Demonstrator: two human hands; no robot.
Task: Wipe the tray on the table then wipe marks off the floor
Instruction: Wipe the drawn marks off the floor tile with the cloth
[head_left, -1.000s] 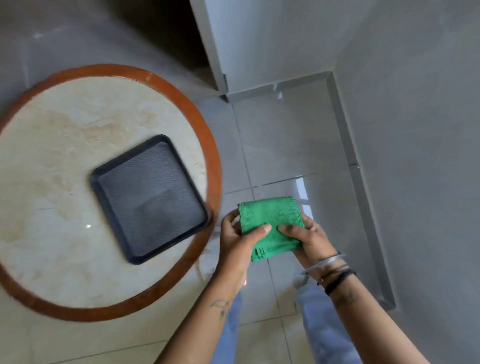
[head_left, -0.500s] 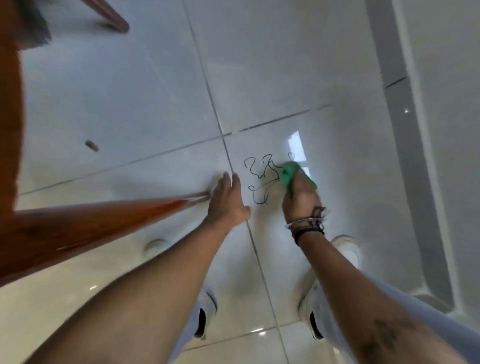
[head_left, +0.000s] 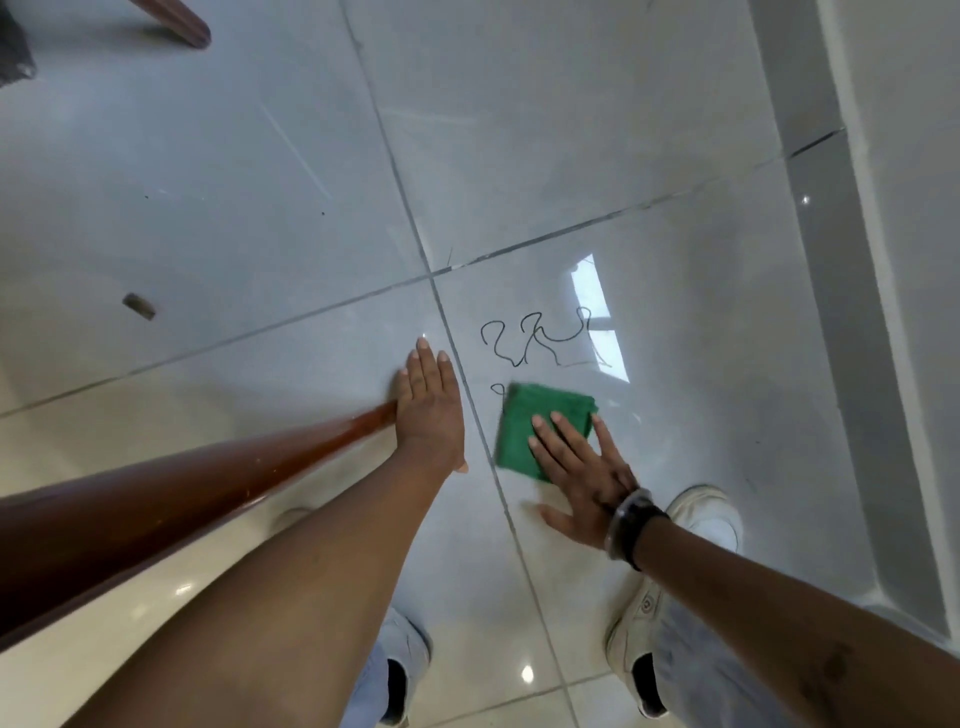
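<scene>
Black scribbled marks (head_left: 540, 340) run across a glossy grey floor tile (head_left: 675, 415), just past the tile joint. A folded green cloth (head_left: 524, 415) lies flat on the floor right below the marks, its top left corner touching the lowest loop. My right hand (head_left: 582, 467) presses down on the cloth with fingers spread, covering its lower right part. My left hand (head_left: 428, 410) rests flat on the floor to the left of the cloth, fingers together, holding nothing. The tray and the tabletop are out of view.
A brown wooden table leg (head_left: 182, 493) slants from the left edge to my left hand. Another leg's foot (head_left: 176, 21) shows at the top left. A small dark scrap (head_left: 139, 306) lies on the floor. My white shoes (head_left: 706, 512) stand below; a grey skirting (head_left: 831, 260) runs along the right wall.
I have gone from standing by the table to crouching at the floor. The cloth, bunched at the upper scribble half a second ago, now lies flat lower down under my spread right hand.
</scene>
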